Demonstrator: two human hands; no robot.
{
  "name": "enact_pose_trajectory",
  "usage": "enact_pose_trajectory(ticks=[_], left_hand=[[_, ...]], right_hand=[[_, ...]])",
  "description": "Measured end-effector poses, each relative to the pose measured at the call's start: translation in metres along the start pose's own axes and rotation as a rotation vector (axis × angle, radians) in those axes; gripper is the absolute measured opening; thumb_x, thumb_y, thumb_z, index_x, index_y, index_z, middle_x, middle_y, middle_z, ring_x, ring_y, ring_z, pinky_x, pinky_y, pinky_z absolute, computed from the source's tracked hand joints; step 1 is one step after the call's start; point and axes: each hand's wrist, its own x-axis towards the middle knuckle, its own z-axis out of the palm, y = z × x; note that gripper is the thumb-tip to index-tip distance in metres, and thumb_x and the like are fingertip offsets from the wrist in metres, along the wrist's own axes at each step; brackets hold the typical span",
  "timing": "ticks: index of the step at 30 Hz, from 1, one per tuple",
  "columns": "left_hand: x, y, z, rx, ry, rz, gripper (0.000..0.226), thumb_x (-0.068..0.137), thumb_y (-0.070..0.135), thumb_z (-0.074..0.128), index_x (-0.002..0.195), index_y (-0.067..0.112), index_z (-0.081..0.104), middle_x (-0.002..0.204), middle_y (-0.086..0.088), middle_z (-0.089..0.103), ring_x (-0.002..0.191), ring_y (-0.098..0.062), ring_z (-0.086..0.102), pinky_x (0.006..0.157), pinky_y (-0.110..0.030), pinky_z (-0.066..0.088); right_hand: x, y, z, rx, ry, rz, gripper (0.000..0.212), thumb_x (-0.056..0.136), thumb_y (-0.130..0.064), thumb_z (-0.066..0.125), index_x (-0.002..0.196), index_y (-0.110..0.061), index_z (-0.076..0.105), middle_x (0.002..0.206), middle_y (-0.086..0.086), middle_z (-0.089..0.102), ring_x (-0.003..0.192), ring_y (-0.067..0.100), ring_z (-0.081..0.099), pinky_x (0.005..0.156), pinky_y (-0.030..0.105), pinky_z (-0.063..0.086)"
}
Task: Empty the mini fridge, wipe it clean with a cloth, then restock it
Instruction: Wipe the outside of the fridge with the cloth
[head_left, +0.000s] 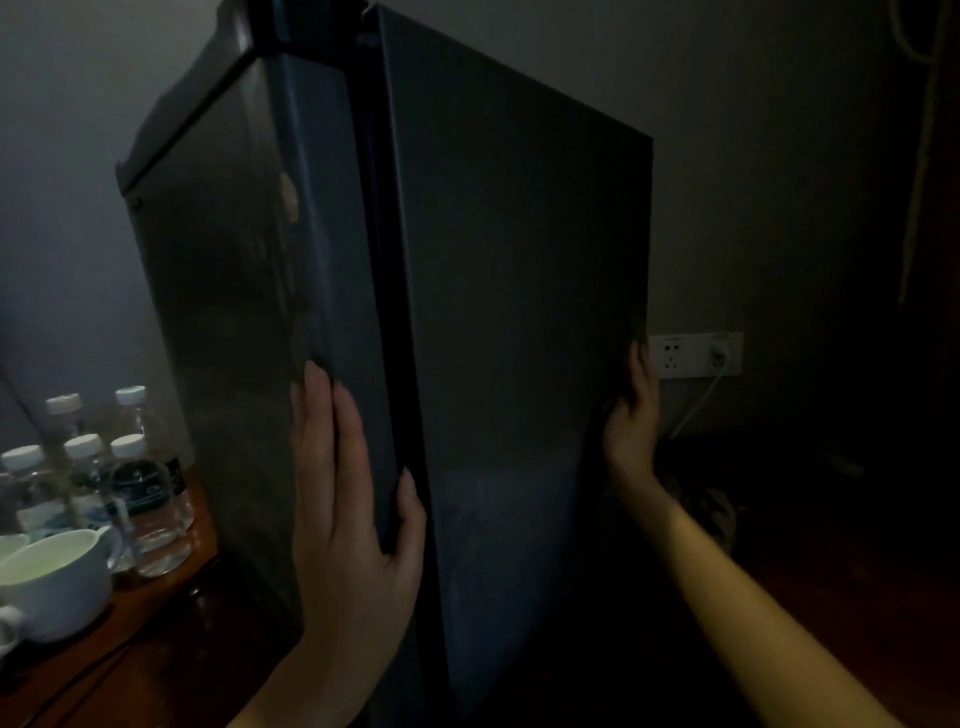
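**Bottles out of the fridge, restocking not yet done**

The left hand (348, 509) lays its fingers (318, 415) straight and flat against the mini fridge (519, 286), thumb at the door seam. The right hand (631, 415) curls round the fridge's far edge, holding it. Left of the fingers, water bottles (150, 493) and a cup (52, 582) stand on the tabletop (156, 613), so emptying looks done. No cloth shows and the inside is hidden, so wiping cannot be judged.

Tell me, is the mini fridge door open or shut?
Shut, it seems: the door lies against the fridge body, only a dark seam between them, no interior visible.
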Motion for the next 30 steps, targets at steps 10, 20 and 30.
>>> enact_pose_trajectory(ticks=[10,20,30], left_hand=[[-0.001,-0.003,0.001,-0.011,0.013,0.018,0.063,0.089,0.009,0.049,0.144,-0.007,0.022,0.158,-0.006,0.009,0.149,-0.025,0.009,0.121,-0.031,0.012],[0.000,-0.003,0.001,-0.047,0.004,-0.007,0.063,0.089,0.010,0.048,0.144,-0.006,0.021,0.155,-0.015,0.014,0.147,-0.030,0.012,0.121,-0.034,0.012],[0.003,0.001,-0.004,0.040,-0.004,0.011,0.063,0.086,0.011,0.050,0.140,-0.012,0.025,0.149,-0.028,0.019,0.145,-0.027,0.013,0.121,-0.028,0.009]], right_hand=[[0.056,-0.019,0.008,-0.036,-0.060,-0.318,0.069,0.076,0.016,0.032,0.143,-0.002,0.040,0.151,0.010,0.032,0.142,0.028,0.030,0.120,0.047,0.019],[-0.030,0.015,-0.014,-0.048,-0.146,-0.160,0.060,0.089,0.014,0.035,0.145,-0.004,0.036,0.155,0.006,0.028,0.144,0.015,0.025,0.120,0.035,0.019],[0.074,0.018,-0.011,-0.058,-0.118,-0.111,0.060,0.088,0.012,0.034,0.147,-0.002,0.033,0.155,0.015,0.029,0.144,0.024,0.025,0.120,0.034,0.017]])
